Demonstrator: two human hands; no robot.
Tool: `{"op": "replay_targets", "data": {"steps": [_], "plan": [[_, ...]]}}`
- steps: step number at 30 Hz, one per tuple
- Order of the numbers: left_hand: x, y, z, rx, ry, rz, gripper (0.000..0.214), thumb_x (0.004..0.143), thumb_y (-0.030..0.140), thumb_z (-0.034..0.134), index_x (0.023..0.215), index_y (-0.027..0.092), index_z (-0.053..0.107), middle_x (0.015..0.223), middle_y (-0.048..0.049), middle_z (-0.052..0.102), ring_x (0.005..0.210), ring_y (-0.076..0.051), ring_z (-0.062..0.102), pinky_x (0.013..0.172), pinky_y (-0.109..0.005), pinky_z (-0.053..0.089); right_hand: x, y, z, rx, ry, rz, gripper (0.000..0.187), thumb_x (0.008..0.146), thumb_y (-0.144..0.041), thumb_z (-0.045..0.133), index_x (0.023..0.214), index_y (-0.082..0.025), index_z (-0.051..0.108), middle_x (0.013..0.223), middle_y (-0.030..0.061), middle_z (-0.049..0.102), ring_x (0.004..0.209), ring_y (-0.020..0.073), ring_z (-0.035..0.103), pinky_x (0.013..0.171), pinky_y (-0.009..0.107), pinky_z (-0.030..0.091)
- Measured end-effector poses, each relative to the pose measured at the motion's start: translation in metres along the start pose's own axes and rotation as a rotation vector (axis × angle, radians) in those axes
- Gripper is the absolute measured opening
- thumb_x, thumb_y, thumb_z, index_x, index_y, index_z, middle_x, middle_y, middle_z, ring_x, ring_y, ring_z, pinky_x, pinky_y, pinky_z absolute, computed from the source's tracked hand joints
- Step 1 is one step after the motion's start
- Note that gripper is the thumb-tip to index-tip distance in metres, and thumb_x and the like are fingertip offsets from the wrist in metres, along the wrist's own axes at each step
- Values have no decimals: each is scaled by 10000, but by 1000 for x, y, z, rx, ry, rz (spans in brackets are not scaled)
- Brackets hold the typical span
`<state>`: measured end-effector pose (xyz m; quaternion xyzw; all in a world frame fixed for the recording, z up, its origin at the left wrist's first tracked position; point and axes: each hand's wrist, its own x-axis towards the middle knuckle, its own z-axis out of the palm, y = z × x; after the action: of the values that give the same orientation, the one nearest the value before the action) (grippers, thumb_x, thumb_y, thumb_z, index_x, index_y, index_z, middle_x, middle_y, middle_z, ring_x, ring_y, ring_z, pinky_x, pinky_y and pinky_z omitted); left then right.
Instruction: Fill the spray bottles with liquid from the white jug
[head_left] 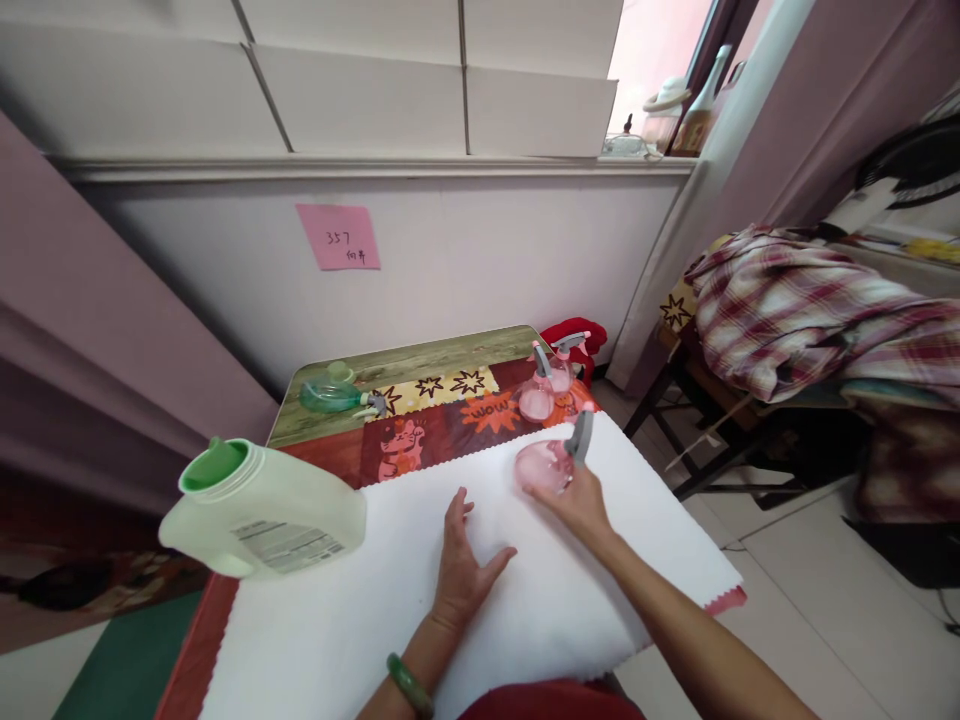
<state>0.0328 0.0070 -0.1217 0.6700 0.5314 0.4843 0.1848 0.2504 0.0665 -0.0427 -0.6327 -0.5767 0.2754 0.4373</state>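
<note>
A pink see-through spray bottle (541, 466) with a grey and pink trigger head is tilted over the white cloth, its head toward the right. My right hand (577, 503) is closed around its neck end. To the left, my left hand (463, 562) hovers at the cloth, fingers and thumb apart, holding nothing. Beyond the held bottle, two more pink spray bottles (535, 402) stand close together at the table's far right.
On the left stands a large pale green jug (300, 510) with an open green mouth. A green spray bottle (330, 396) lies on its side at the back left. White cloth (360, 610) covers the table's near part. Plaid fabric (810, 310) hangs over furniture at right.
</note>
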Motion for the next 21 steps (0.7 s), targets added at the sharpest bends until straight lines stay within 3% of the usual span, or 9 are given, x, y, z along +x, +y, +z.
{"op": "replay_targets", "data": {"steps": [2,5,10,17,21], "plan": [[0,1,-1,21,-24,-29,931,845,391,751,1576,242,193,1507,-218,425,1165,-300,634,1009,-544,530,33,7,-18,-186,104,79,727,615,-548,865,1224,-249,603,1062,107,740,982,410,723,822,520,573],[0,3,-2,44,-59,-39,845,894,356,694,1567,250,193,1486,-200,436,1110,-267,648,995,-517,540,82,17,-39,-330,150,125,770,635,-563,831,1281,-234,572,1143,123,723,1050,402,704,852,478,550],[0,3,-3,22,-71,-76,798,905,349,671,1553,236,218,1453,-190,478,1095,-271,659,970,-508,552,136,36,-49,-412,184,173,805,636,-572,811,1327,-255,547,1249,125,707,1109,354,695,912,424,528],[-3,9,-3,-35,-75,-161,783,874,315,674,1543,224,277,1374,-170,559,1109,-287,657,1024,-549,515,149,57,-41,-463,65,245,820,648,-539,799,1337,-167,558,1181,221,724,1079,423,712,884,474,533],[-7,14,-2,-43,-48,-177,800,825,267,703,1534,222,336,1371,-164,583,1086,-277,664,1021,-529,527,150,81,-40,-451,46,239,948,644,-639,773,1419,-173,487,1236,244,694,1118,465,691,898,523,534]]}}
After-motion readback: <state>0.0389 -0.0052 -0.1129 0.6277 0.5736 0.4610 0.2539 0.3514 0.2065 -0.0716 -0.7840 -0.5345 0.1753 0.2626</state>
